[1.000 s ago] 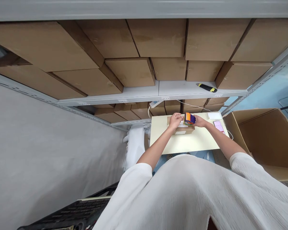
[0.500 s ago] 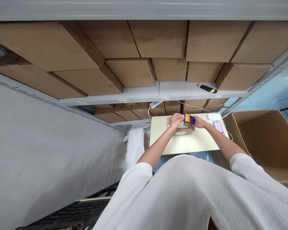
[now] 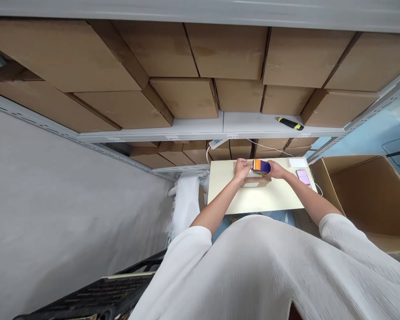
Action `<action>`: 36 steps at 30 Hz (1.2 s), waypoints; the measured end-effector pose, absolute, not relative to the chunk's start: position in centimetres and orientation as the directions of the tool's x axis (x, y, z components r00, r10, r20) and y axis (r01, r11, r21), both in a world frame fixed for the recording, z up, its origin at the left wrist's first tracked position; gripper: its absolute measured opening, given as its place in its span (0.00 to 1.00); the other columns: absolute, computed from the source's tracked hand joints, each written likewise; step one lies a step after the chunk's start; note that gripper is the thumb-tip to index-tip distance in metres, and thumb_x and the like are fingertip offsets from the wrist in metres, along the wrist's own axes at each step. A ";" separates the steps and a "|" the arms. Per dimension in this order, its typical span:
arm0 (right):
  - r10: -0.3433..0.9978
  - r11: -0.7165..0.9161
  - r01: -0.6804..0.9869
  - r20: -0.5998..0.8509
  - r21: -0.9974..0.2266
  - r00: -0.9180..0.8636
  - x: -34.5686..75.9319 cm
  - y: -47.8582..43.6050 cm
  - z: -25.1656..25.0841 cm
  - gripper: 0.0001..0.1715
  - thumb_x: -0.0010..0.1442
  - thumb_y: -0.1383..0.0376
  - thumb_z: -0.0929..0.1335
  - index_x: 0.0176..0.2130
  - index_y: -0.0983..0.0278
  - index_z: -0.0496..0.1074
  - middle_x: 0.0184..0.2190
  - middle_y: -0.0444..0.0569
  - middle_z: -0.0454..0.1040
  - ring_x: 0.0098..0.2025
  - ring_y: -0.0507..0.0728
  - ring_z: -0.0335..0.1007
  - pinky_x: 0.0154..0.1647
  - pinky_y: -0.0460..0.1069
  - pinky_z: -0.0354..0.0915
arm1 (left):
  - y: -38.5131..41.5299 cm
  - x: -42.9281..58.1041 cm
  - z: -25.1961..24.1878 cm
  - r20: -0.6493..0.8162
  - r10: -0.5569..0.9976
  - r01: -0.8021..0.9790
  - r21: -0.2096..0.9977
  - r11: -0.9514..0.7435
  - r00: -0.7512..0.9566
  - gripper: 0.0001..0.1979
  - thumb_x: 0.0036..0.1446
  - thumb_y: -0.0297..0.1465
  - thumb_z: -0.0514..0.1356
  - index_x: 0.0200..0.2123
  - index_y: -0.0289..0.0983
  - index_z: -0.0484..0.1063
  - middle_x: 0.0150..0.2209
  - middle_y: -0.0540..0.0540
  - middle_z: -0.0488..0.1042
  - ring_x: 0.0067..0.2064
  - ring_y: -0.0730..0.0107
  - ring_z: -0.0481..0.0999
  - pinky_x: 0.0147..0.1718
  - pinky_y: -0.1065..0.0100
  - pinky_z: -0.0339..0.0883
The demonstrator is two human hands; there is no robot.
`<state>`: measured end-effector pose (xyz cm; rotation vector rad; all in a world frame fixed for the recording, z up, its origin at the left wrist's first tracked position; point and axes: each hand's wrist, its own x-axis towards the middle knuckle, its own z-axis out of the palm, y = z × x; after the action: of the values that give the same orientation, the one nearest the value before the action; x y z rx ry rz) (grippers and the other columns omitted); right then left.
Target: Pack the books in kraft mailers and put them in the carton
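A small brown cardboard box (image 3: pixel 258 181) lies on a pale yellow table (image 3: pixel 253 200) in front of me. My right hand (image 3: pixel 276 170) grips an orange and purple tape dispenser (image 3: pixel 261 166) held over the top of the box. My left hand (image 3: pixel 242 169) rests with curled fingers on the box's left end, touching the dispenser's front end; what its fingertips pinch is too small to see.
A phone (image 3: pixel 303 177) with a lit screen and a white pad (image 3: pixel 298 162) lie at the table's right. A large open carton (image 3: pixel 370 195) stands to the right. Shelves of brown cartons (image 3: pixel 186 95) rise ahead, with a yellow-black knife (image 3: pixel 289 123) on one. A black crate (image 3: pixel 96 298) sits lower left.
The tape dispenser has shifted slightly left over the box, closer to my left hand. The camera tilted a little; hands stay on the box.
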<state>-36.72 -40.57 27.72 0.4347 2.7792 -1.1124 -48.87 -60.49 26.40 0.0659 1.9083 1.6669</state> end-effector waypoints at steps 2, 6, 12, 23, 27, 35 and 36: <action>0.249 0.677 0.335 -0.225 -0.655 -0.942 -36.7 -40.7 27.8 0.23 0.45 0.67 0.79 0.42 0.61 0.74 0.42 0.49 0.83 0.40 0.61 0.78 0.42 0.50 0.73 | -60.7 -49.0 26.3 -0.404 0.414 -0.348 0.914 0.207 -0.816 0.26 0.45 0.20 0.69 0.45 0.44 0.66 0.31 0.55 0.77 0.38 0.63 0.81 0.44 0.63 0.72; 0.273 0.659 0.366 -0.245 -0.658 -0.931 -36.5 -41.1 28.1 0.27 0.45 0.67 0.79 0.45 0.61 0.74 0.44 0.50 0.84 0.43 0.61 0.79 0.44 0.50 0.73 | -61.2 -49.4 26.4 -0.390 0.401 -0.328 0.920 0.216 -0.829 0.27 0.44 0.18 0.69 0.45 0.44 0.66 0.31 0.56 0.76 0.38 0.64 0.82 0.44 0.64 0.72; 0.235 0.660 0.344 -0.251 -0.668 -0.939 -37.0 -41.6 28.4 0.26 0.47 0.66 0.80 0.45 0.60 0.73 0.44 0.48 0.84 0.42 0.60 0.79 0.43 0.49 0.73 | -62.3 -50.4 26.5 -0.398 0.381 -0.326 0.914 0.241 -0.835 0.27 0.46 0.18 0.70 0.44 0.44 0.65 0.30 0.58 0.76 0.36 0.66 0.81 0.41 0.65 0.71; 0.168 0.694 0.279 -0.227 -0.664 -0.959 -38.3 -42.7 30.3 0.25 0.48 0.64 0.81 0.44 0.59 0.72 0.43 0.49 0.84 0.41 0.60 0.79 0.41 0.49 0.71 | -64.6 -52.9 26.9 -0.340 0.397 -0.303 0.940 0.156 -0.853 0.29 0.44 0.23 0.72 0.44 0.46 0.60 0.28 0.59 0.76 0.30 0.70 0.78 0.33 0.70 0.67; 0.154 0.721 0.256 -0.211 -0.644 -0.965 -38.5 -42.7 31.1 0.25 0.50 0.62 0.81 0.44 0.59 0.70 0.42 0.49 0.84 0.40 0.59 0.78 0.40 0.48 0.69 | -65.1 -53.7 27.3 -0.318 0.377 -0.303 0.948 0.099 -0.870 0.30 0.43 0.21 0.71 0.43 0.46 0.59 0.28 0.58 0.76 0.32 0.68 0.80 0.36 0.69 0.68; 0.126 0.772 0.250 -0.244 -0.585 -0.962 -38.1 -41.8 31.1 0.24 0.50 0.66 0.79 0.44 0.60 0.71 0.43 0.50 0.83 0.40 0.60 0.77 0.37 0.48 0.67 | -67.3 -54.9 26.3 -0.348 0.310 -0.339 0.937 0.085 -0.885 0.30 0.41 0.20 0.68 0.42 0.46 0.58 0.28 0.59 0.74 0.34 0.67 0.79 0.39 0.67 0.70; 0.118 0.777 0.244 -0.247 -0.580 -0.962 -38.2 -41.8 31.1 0.23 0.50 0.67 0.79 0.44 0.60 0.71 0.43 0.50 0.83 0.39 0.60 0.77 0.37 0.48 0.67 | -67.4 -55.0 26.1 -0.358 0.311 -0.348 0.933 0.091 -0.880 0.30 0.41 0.20 0.68 0.43 0.46 0.58 0.28 0.59 0.74 0.33 0.68 0.79 0.38 0.67 0.69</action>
<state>-38.23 -41.76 31.11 0.2861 2.7730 -0.9454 -54.98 -67.43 26.09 -0.0362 1.9036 1.8404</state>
